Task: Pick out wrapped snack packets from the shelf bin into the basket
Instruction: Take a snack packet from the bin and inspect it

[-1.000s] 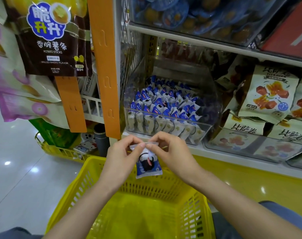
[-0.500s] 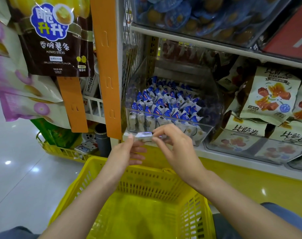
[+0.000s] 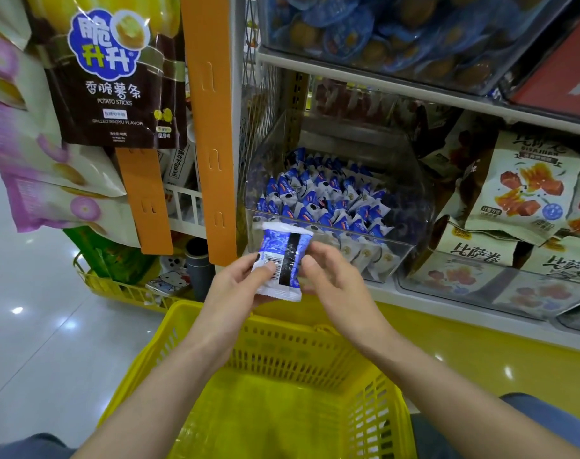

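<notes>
I hold one blue-and-white snack packet (image 3: 283, 260) upright above the far rim of the yellow basket (image 3: 282, 346). Its back faces me, showing a barcode and a black seam. My left hand (image 3: 235, 286) pinches its left side with the thumb on the barcode. My right hand (image 3: 338, 279) touches its right edge with the thumb, fingers behind it. Just beyond, the clear shelf bin (image 3: 404, 193) holds several more of the same packets (image 3: 321, 197). No packet shows in the visible part of the basket's bottom.
A brown potato-sticks bag (image 3: 106, 77) and orange hanging strips (image 3: 212, 127) are at the left. Beige snack bags (image 3: 527, 187) fill the shelf to the right. A bin of blue-wrapped cakes (image 3: 381, 31) sits on the shelf above. A second yellow basket (image 3: 116, 286) stands on the floor.
The packet has been flipped over between both hands, from its printed front through edge-on to its barcode back, and it now sits slightly higher.
</notes>
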`<state>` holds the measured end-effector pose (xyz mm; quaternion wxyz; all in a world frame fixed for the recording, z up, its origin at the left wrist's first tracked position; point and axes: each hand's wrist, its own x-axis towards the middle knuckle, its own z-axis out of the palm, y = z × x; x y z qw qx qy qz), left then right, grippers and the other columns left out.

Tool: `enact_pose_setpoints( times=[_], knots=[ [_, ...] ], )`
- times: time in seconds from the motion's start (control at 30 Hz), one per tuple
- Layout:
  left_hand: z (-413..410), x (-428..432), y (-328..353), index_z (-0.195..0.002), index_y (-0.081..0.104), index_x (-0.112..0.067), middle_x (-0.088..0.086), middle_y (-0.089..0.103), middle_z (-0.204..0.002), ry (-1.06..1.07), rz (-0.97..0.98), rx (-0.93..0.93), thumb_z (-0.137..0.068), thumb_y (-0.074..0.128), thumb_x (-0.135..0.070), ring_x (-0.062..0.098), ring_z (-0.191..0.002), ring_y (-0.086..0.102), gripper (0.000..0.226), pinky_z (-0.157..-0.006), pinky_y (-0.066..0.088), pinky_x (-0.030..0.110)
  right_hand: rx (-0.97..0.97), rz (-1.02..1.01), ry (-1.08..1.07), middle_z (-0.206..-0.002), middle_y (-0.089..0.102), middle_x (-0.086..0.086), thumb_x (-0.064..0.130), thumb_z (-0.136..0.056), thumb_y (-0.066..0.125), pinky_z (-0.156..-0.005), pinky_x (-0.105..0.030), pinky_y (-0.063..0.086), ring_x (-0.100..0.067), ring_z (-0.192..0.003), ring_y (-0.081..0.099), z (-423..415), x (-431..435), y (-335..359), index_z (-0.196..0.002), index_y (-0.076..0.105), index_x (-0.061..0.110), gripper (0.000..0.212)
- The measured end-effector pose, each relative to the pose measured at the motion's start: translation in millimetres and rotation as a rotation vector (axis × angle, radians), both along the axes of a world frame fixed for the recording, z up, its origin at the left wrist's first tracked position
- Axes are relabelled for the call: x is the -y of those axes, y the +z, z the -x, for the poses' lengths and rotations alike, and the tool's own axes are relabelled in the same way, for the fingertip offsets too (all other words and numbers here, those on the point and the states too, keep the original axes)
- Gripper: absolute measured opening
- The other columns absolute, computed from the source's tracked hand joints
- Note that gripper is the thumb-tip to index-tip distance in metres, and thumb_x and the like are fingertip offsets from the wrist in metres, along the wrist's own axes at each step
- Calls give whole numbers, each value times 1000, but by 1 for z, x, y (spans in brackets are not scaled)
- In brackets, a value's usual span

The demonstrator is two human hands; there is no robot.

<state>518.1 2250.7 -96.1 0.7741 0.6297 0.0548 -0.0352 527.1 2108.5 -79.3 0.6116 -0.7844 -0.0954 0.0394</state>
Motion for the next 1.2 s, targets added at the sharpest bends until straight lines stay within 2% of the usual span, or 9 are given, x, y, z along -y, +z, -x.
enact_pose_setpoints(
  times=[0.07, 0.2, 0.3, 0.4, 0.47, 0.6, 0.83, 1.0, 1.2],
  knots=[
    [2, 2, 1, -99, 68, -24, 0, 73, -96, -65, -1, 11, -92, 51, -18, 16, -92, 68, 19, -82, 51, 33, -184, -139, 85, -108, 69, 0, 23, -98, 43, -84, -26, 53, -11, -99, 65, 1, 1, 1, -113, 61, 16, 24],
    [3, 6, -4, -103, 52, -34, -11, 62, -102, 71, -292, 188, -87, 61, -19, 4, -93, 59, 23, -75, 48, 17, -238, -134, 36, -106, 70, -3, 29, -95, 49, -87, -41, 48, -22, -103, 64, 0, 3, 2, -111, 60, 16, 24],
    [5, 8, -2, -104, 51, -33, -14, 58, -108, 70, -321, 240, -84, 63, -25, 1, -98, 56, 25, -73, 48, 14, -255, -154, -2, -102, 72, -3, 31, -92, 53, -81, -33, 47, -20, -98, 65, -1, 3, 0, -108, 57, 14, 24],
    [5, 9, -3, -106, 51, -33, -15, 58, -111, 35, -350, 237, -83, 64, -27, 2, -100, 56, 28, -74, 46, 15, -273, -156, 11, -101, 72, 4, 32, -90, 55, -70, -19, 45, -6, -90, 65, 0, 1, -1, -110, 54, 17, 25],
    [5, 9, -2, -105, 50, -36, -18, 57, -110, 16, -361, 242, -83, 65, -25, 3, -98, 56, 29, -74, 47, 14, -285, -152, 38, -103, 71, 7, 32, -91, 55, -70, -15, 47, -4, -94, 65, -1, 1, -1, -116, 53, 21, 28],
    [5, 5, -2, -111, 52, -32, -21, 57, -109, -49, -385, 248, -85, 63, -18, 0, -98, 58, 31, -74, 46, 7, -286, -165, 77, -111, 69, 3, 26, -91, 56, -80, -25, 51, -13, -104, 64, -5, 3, 0, -122, 54, 22, 32],
    [5, 5, -4, -114, 51, -31, -10, 59, -119, -122, -345, 224, -92, 53, -18, 4, -110, 56, 26, -93, 46, 22, -318, -197, 64, -114, 66, -2, 23, -90, 58, -61, -14, 49, -6, -85, 65, -3, 3, -3, -122, 51, 19, 34],
    [6, 3, -5, -112, 56, -31, -12, 56, -112, -33, -427, 291, -90, 55, -26, -10, -96, 53, 23, -76, 40, 2, -386, -271, 119, -107, 66, -3, 25, -88, 59, -63, -16, 51, -7, -82, 65, -4, 4, -1, -123, 50, 16, 37],
    [3, -2, -1, -111, 61, -29, -9, 62, -108, -4, -554, 335, -90, 54, -15, -5, -90, 57, 26, -74, 44, 7, -394, -329, 121, -101, 67, -5, 18, -85, 62, -71, -26, 54, -13, -83, 65, -5, 3, -3, -121, 49, 12, 39]
  ],
)
